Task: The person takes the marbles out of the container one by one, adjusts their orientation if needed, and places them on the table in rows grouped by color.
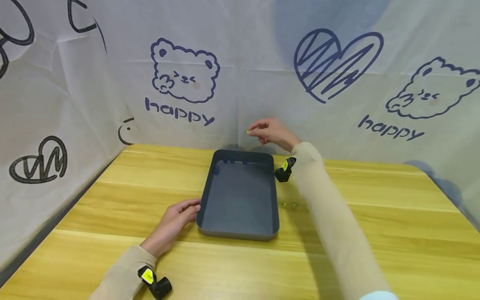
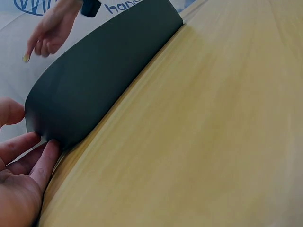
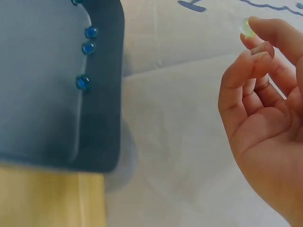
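A dark grey rectangular tray [image 1: 240, 200] lies on the wooden table, its long sides running away from me. Several blue glass marbles [image 3: 88, 48] are inside it, along the far wall and near the far left corner. My left hand [image 1: 173, 223] touches the tray's left outer side with its fingertips [image 2: 46, 163]. Raised above and behind the far end of the tray is my right hand [image 1: 273, 132]. Its thumb and forefinger pinch a clear yellow-green marble [image 3: 246, 27], while the other fingers curl toward the palm.
On the table right of the tray lie yellow-green marbles [image 1: 294, 205], partly beside my right sleeve [image 1: 330, 208]. A pale cloth [image 1: 258, 83] with drawn bears and hearts hangs behind the table [image 1: 393, 212] and along its left side.
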{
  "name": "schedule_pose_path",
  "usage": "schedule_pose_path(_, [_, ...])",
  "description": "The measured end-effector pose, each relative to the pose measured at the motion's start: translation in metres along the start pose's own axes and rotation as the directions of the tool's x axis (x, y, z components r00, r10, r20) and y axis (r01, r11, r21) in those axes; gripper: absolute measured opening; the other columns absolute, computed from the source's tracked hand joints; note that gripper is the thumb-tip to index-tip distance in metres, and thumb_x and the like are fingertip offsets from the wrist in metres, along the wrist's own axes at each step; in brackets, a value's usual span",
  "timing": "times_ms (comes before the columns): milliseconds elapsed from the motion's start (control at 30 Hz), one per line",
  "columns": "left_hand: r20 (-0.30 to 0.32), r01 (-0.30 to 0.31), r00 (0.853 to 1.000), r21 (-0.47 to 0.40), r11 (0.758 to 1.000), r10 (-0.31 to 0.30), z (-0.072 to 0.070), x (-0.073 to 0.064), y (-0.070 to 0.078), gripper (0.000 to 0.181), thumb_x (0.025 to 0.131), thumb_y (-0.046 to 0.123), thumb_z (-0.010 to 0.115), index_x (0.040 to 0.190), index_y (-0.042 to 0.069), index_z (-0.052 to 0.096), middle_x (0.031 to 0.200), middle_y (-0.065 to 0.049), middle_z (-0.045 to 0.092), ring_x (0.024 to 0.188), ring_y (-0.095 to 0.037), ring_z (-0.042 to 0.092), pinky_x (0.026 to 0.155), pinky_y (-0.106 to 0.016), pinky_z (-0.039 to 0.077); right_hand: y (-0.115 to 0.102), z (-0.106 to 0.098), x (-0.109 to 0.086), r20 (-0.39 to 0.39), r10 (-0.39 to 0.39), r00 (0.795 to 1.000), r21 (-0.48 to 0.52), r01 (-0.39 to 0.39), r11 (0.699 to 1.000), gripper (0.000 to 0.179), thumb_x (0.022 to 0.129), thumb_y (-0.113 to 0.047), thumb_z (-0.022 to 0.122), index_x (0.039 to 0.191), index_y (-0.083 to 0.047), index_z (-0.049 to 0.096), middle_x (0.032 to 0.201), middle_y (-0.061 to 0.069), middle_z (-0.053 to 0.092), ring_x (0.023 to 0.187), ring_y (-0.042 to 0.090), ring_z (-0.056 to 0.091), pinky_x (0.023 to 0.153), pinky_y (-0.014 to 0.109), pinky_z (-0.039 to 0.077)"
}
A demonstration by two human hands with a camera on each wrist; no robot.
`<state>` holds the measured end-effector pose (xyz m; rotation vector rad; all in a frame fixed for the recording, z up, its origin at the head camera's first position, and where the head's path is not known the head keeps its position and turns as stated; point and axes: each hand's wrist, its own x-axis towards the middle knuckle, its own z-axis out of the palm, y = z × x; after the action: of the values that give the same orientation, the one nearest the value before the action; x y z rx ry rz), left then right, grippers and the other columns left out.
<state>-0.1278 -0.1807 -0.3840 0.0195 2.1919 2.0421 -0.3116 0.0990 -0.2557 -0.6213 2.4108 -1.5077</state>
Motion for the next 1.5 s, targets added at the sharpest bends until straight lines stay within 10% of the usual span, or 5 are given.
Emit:
schedule_pose_path(500, [0.024,0.007,1.000,0.019,1.000,-0.007,-0.004,0.003,0.006,0.046,0.101,0.018,0.051,0.138,-0.008,0.046,0.138,-0.025,0.047,0.119,-0.031,0.054,0.101,-0.033,0.045,0.021,-0.048,-0.061,0.071,-0.063,0.995,0.251,0.043,0.967,0.013,0.097,-0.006,0.056,0.099,-0.008,0.069,0.080,0.003,0.052,0.064,0.015,0.041,0.063,0.027,0.042])
schedule_pose_path(1500, [0.015,0.022,1.000,0.004,1.000,-0.023,-0.004,0.000,0.001,0.046,0.101,0.019,0.052,0.139,-0.007,0.046,0.140,-0.024,0.046,0.120,-0.030,0.053,0.102,-0.034,0.044,0.108,-0.090,-0.185,0.028,0.032,0.999,0.119,-0.035,0.992,0.017,0.099,-0.004,0.054,0.105,-0.010,0.068,0.087,0.004,0.055,0.072,0.016,0.049,0.066,0.030,0.048])
